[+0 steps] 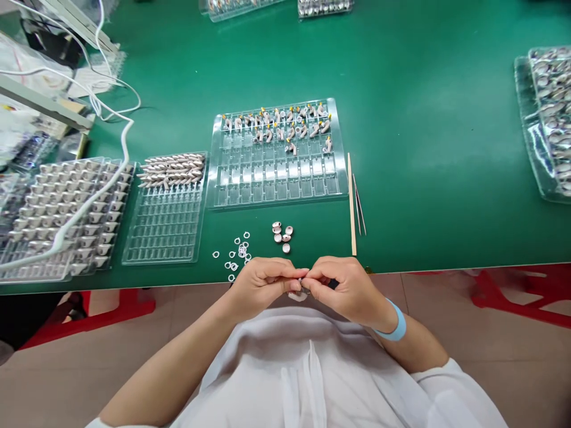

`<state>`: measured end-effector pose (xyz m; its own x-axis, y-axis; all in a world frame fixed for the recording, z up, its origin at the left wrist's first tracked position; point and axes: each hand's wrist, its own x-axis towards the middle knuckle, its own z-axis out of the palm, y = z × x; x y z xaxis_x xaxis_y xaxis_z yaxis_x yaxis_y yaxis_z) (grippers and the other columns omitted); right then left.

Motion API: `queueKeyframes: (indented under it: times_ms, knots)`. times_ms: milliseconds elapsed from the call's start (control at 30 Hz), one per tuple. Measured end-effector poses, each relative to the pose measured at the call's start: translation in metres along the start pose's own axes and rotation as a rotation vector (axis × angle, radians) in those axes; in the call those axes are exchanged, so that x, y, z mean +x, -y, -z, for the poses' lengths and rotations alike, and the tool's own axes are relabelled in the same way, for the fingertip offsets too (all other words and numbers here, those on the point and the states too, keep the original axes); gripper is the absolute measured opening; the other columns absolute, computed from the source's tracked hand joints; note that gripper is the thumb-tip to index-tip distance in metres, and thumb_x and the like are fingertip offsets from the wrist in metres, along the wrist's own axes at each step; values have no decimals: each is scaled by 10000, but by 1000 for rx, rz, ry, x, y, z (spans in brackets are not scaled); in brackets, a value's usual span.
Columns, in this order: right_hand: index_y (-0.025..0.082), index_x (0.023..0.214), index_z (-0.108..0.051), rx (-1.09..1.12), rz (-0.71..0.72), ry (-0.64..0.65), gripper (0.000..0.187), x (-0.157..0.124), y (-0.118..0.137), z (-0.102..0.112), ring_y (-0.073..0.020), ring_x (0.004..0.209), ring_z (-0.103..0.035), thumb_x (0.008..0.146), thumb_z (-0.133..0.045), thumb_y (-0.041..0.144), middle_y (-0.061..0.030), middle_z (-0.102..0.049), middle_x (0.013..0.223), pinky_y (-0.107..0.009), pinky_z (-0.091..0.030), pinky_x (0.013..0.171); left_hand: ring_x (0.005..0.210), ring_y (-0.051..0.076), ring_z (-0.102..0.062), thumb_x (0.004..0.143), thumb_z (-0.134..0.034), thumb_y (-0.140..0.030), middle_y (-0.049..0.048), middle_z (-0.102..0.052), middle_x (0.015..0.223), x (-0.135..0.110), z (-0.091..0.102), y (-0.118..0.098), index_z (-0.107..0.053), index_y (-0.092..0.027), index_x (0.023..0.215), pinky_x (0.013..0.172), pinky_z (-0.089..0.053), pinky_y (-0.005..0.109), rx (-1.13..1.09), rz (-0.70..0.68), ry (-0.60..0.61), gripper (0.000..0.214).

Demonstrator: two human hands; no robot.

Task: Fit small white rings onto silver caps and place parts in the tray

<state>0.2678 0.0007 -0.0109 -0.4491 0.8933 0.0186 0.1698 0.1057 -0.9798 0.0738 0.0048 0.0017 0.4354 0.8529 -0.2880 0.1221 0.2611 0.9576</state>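
Note:
My left hand [263,284] and my right hand [345,288] meet at the table's near edge, fingers pinched together on a small pale part [300,292] between them. A blue band is on my right wrist. Just beyond my hands lie several white rings [235,254] and a few small round caps [282,236] on the green mat. Behind those sits a clear tray [276,178] with small earpiece-like parts [279,125] in its far rows.
A wooden stick [351,202] and tweezers [359,205] lie right of the tray. Further clear trays hold parts at the left [167,208] [57,214], the right edge [548,119] and the far edge. White cables [111,142] cross the left trays. Red stools stand under the table.

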Motion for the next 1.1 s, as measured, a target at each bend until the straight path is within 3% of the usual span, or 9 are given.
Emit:
queueKeyframes:
  times_ms: [100, 200, 333, 533, 900, 1100]
  knots:
    - [187, 742, -640, -14, 0, -62, 166, 2, 5, -2, -117, 630, -534, 866, -532, 206, -14, -601, 681, -246, -428, 578, 718, 190, -698, 780, -690, -255, 94, -725, 843, -3, 2, -6, -722, -138, 969, 681, -600, 304, -80, 112, -63, 224]
    - [213, 932, -640, 21, 2, -150, 117, 0, 7, -6, -140, 735, -574, 875, -540, 232, -37, -633, 842, -271, -472, 661, 764, 185, -698, 774, -698, -253, 80, -733, 884, -6, 7, -7, -700, -146, 959, 723, -590, 295, -145, 164, -152, 213]
    - [262, 1193, -544, 5, -11, -227, 385, -3, 5, -21, -161, 837, -579, 818, -634, 265, -50, -613, 1028, -295, -489, 724, 760, 175, -685, 772, -703, -249, 68, -731, 859, -8, 16, -3, -664, -150, 931, 693, -569, 277, -245, 143, -227, 192]
    - [238, 1102, -577, 6, -44, -325, 271, 9, 8, -56, -150, 819, -583, 833, -601, 217, -36, -638, 972, -284, -492, 721, 814, 182, -690, 788, -688, -247, 77, -737, 887, -11, 30, 0, -657, -145, 942, 738, -556, 273, -292, 137, -221, 187]
    - [242, 1115, -569, 40, -176, -290, 277, 35, 23, -90, -139, 847, -583, 846, -563, 172, -43, -600, 1023, -287, -504, 777, 756, 181, -689, 742, -702, -257, 61, -740, 845, -21, 73, 8, -724, -156, 881, 662, -559, 246, -196, 91, -234, 173]
    - [254, 1145, -554, 114, -233, -360, 324, 38, 25, -112, -140, 879, -599, 833, -594, 178, -27, -615, 976, -270, -511, 783, 724, 156, -676, 772, -645, -210, 47, -730, 811, -28, 88, 18, -722, -161, 848, 658, -538, 229, 44, -94, -293, 120]
